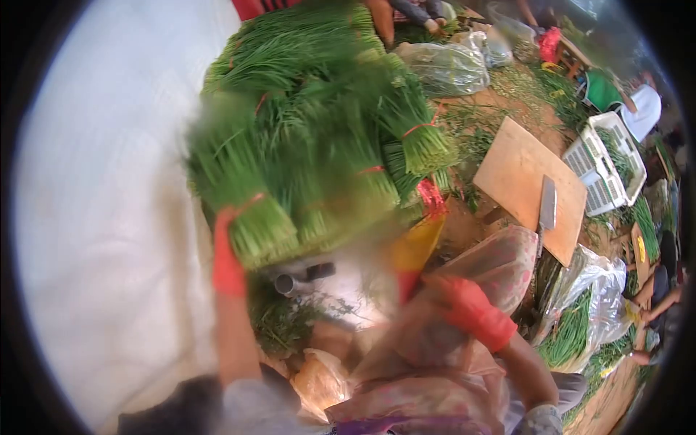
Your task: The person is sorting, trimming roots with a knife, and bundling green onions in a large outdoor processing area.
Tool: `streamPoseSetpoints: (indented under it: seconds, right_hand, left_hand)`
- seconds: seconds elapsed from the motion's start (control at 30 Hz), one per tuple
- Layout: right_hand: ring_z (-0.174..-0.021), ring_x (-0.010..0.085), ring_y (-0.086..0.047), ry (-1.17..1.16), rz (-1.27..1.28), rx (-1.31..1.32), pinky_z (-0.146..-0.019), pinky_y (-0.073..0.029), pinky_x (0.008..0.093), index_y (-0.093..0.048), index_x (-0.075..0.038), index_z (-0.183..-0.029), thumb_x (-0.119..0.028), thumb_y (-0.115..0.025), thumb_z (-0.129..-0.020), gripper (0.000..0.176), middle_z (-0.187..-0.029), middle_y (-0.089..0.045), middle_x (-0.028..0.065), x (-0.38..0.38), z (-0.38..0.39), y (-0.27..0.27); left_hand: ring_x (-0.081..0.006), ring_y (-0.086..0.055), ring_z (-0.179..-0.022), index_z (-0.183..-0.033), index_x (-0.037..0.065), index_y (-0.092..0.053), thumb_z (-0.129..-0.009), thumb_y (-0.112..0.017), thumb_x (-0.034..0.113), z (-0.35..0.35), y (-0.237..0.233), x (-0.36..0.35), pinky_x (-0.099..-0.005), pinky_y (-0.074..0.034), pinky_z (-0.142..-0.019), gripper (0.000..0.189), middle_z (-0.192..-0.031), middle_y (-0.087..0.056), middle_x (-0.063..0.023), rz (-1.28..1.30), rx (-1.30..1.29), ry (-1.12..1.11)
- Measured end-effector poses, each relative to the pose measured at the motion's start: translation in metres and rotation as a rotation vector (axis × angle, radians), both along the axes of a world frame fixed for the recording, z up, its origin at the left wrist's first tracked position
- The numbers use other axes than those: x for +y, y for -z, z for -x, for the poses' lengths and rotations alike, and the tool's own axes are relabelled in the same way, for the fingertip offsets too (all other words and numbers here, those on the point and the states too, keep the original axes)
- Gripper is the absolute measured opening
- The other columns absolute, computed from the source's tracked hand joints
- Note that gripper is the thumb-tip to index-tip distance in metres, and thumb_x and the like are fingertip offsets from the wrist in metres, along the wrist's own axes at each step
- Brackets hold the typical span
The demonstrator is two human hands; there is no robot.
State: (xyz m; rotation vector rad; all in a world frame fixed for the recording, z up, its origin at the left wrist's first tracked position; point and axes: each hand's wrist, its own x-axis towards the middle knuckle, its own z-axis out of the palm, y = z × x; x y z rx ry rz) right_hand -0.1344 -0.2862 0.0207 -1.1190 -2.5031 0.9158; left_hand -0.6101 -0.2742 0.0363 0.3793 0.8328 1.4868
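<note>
My left hand [228, 261], in a red glove, is at the left side of a bundle of green chives [261, 228] and appears to grip it; its fingers are partly hidden and blurred. A red band ties this bundle, whose pale cut ends face me. It lies at the front left of a big pile of chive bundles [304, 109]. My right hand [475, 312], also red-gloved, hovers over the patterned apron [413, 406] on my lap, apart from the pile. Its fingers are smeared, so I cannot make out whether they hold anything.
On the right are a wooden board [515, 174] with a cleaver [547, 203] and a white crate [598, 170]. Clear plastic bags [591, 290] of greens lie farther right. Red ties [432, 197] hang beside the pile. Other people's hands [433, 26] work at the back.
</note>
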Motion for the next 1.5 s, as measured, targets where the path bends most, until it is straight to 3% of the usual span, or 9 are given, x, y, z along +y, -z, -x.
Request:
streamPoseSetpoints:
  seconds: [0.27, 0.5, 0.67, 0.8, 0.87, 1.0, 1.2, 1.37, 1.5]
  right_hand:
    - [-0.095, 0.0392, -0.067, 0.055, 0.046, -0.164, -0.085, -0.054, 0.0486, -0.053, -0.007, -0.139, -0.024, -0.064, -0.089, 0.054, -0.11, -0.068, 0.0205, 0.001, -0.01, 0.0]
    - [-0.089, 0.0339, -0.069, 0.029, -0.063, -0.342, -0.081, -0.055, 0.0452, -0.056, -0.006, -0.134, -0.02, -0.06, -0.09, 0.046, -0.101, -0.071, 0.0151, 0.001, -0.009, 0.005]
    - [-0.084, 0.034, -0.069, 0.059, 0.038, -0.118, -0.076, -0.055, 0.0452, -0.058, -0.005, -0.128, -0.012, -0.06, -0.088, 0.041, -0.099, -0.071, 0.0136, 0.007, -0.012, 0.009]
    - [-0.083, 0.0369, -0.068, 0.218, 0.223, 0.321, -0.074, -0.054, 0.0466, -0.057, -0.005, -0.13, -0.01, -0.065, -0.084, 0.047, -0.101, -0.069, 0.0168, 0.055, -0.008, -0.024]
    - [-0.092, 0.0386, -0.066, 0.366, -0.259, 0.155, -0.078, -0.053, 0.0479, -0.056, -0.005, -0.133, -0.014, -0.071, -0.082, 0.053, -0.109, -0.067, 0.0196, 0.098, 0.006, -0.03]
    - [-0.113, 0.0431, -0.06, 0.45, -0.42, 0.173, -0.09, -0.051, 0.0503, -0.051, -0.001, -0.137, -0.023, -0.075, -0.082, 0.064, -0.126, -0.061, 0.0243, 0.215, 0.021, -0.015]
    - [-0.114, 0.0433, -0.062, 0.554, -0.189, -0.067, -0.092, -0.052, 0.0489, -0.034, -0.002, -0.151, -0.042, -0.085, -0.071, 0.103, -0.134, -0.055, 0.0283, 0.321, 0.043, 0.02]
    - [-0.108, 0.0438, -0.064, 0.517, 0.02, -0.221, -0.088, -0.054, 0.0497, -0.027, -0.008, -0.155, -0.041, -0.087, -0.066, 0.112, -0.127, -0.056, 0.0301, 0.337, 0.041, 0.037]
    - [-0.105, 0.0435, -0.065, 0.474, 0.036, -0.232, -0.085, -0.055, 0.0503, -0.028, -0.008, -0.154, -0.04, -0.088, -0.066, 0.111, -0.121, -0.059, 0.0283, 0.341, 0.037, 0.034]
  left_hand:
    - [-0.0309, -0.07, -0.11, -0.134, -0.002, -0.061, -0.099, -0.048, 0.048, -0.126, -0.015, 0.157, -0.0445, -0.057, -0.098, 0.062, -0.126, -0.068, -0.0186, -0.074, 0.09, 0.267]
    - [-0.0203, -0.071, -0.096, -0.116, 0.001, -0.072, -0.098, -0.058, 0.039, -0.207, 0.08, 0.253, -0.0354, -0.057, -0.087, 0.044, -0.11, -0.074, -0.0117, 0.261, 0.519, 0.22]
    - [-0.0316, -0.042, -0.141, -0.154, -0.007, -0.03, -0.077, -0.075, 0.069, -0.191, 0.055, 0.237, -0.041, -0.032, -0.117, 0.117, -0.157, -0.038, -0.0216, 0.096, 0.576, 0.495]
    - [-0.0294, -0.03, -0.149, -0.153, -0.008, -0.031, -0.075, -0.072, 0.077, -0.179, 0.115, 0.238, -0.0368, -0.022, -0.121, 0.123, -0.159, -0.034, -0.0212, -0.139, 0.611, 0.426]
    - [-0.0272, -0.035, -0.146, -0.152, -0.008, -0.033, -0.08, -0.069, 0.073, -0.181, 0.113, 0.233, -0.0349, -0.025, -0.12, 0.114, -0.156, -0.039, -0.0195, -0.055, 0.682, 0.402]
    - [-0.0235, -0.044, -0.138, -0.149, -0.006, -0.04, -0.091, -0.064, 0.064, -0.195, 0.086, 0.251, -0.0313, -0.031, -0.116, 0.094, -0.149, -0.05, -0.0158, 0.018, 0.831, 0.381]
    - [-0.0291, -0.056, -0.126, -0.143, -0.005, -0.048, -0.101, -0.056, 0.053, -0.201, 0.089, 0.259, -0.036, -0.04, -0.109, 0.072, -0.137, -0.061, -0.0184, -0.136, 1.16, 0.393]
    - [-0.0455, -0.06, -0.119, -0.141, -0.016, -0.04, -0.09, -0.043, 0.082, -0.204, 0.083, 0.26, -0.0438, -0.048, -0.099, 0.111, -0.124, -0.062, -0.0357, 0.015, 1.371, 0.374]
    - [-0.0476, -0.062, -0.113, -0.142, -0.017, -0.039, -0.094, -0.04, 0.077, -0.206, 0.064, 0.258, -0.0465, -0.05, -0.093, 0.105, -0.118, -0.063, -0.0367, 0.162, 1.472, 0.455]
